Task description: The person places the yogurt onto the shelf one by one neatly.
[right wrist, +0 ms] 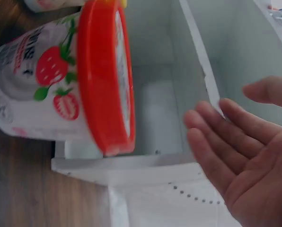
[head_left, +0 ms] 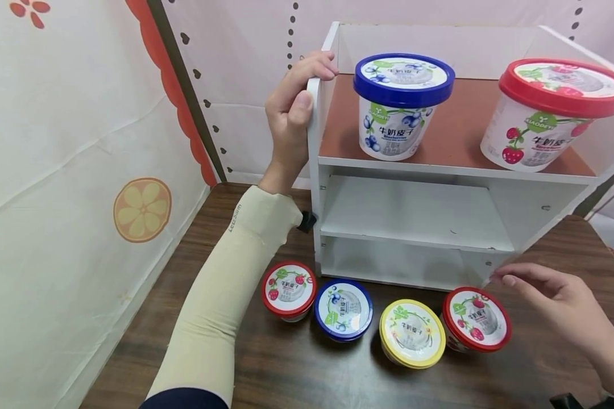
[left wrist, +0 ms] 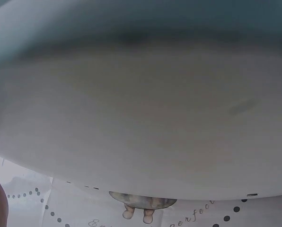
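Gripping a white, boxy shelf unit (head_left: pixel 414 207) is the left hand (head_left: pixel 293 111), upper centre, the loose-fingered right hand (head_left: pixel 563 301) hovering lower right near a round, red-lidded white tub (head_left: pixel 477 319).

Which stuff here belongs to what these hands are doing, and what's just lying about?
Likely the job:
- shelf, gripped by the left hand
- near red tub, beside the right hand
- far red tub, blue tub, yellow tub
- upper blue tub, upper red tub

Probably just surroundings:
- table
- printed sheets
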Motion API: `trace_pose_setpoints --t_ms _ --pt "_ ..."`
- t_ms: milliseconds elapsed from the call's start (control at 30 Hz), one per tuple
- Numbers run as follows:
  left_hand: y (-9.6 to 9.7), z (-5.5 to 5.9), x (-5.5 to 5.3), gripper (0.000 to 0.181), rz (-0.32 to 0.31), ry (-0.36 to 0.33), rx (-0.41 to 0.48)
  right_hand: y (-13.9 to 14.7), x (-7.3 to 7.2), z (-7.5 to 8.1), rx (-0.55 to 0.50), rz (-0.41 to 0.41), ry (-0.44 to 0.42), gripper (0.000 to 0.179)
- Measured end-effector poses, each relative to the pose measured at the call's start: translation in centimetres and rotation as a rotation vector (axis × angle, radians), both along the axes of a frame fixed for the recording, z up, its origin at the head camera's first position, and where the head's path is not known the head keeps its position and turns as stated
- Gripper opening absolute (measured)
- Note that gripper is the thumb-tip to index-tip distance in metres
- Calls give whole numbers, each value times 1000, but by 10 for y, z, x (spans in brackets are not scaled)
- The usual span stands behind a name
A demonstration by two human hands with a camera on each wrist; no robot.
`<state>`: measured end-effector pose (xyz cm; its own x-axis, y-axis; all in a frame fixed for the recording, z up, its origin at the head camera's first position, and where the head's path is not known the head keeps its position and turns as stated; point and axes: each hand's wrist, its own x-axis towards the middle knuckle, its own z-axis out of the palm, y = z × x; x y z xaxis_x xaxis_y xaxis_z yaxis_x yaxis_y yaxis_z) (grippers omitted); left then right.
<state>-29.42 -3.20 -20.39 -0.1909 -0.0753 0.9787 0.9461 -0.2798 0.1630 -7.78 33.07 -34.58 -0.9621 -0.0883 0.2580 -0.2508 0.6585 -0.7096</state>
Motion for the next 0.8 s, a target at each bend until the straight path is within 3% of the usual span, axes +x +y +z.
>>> trace_pose_setpoints --t_ms 300,467,633,800 --pt "-1 2 4 44 7 -6 -8 17 -2 -19 70 16 -54 20" --pt "-1 -1 0 46 3 -8 1 27 -6 -28 103 141 -136 41" --pt "0 -2 -2 46 6 -10 -5 31 -8 -38 171 242 -260 61" --pt "0 -1 -2 48 12 -8 -3 33 -7 -43 198 291 -477 89"
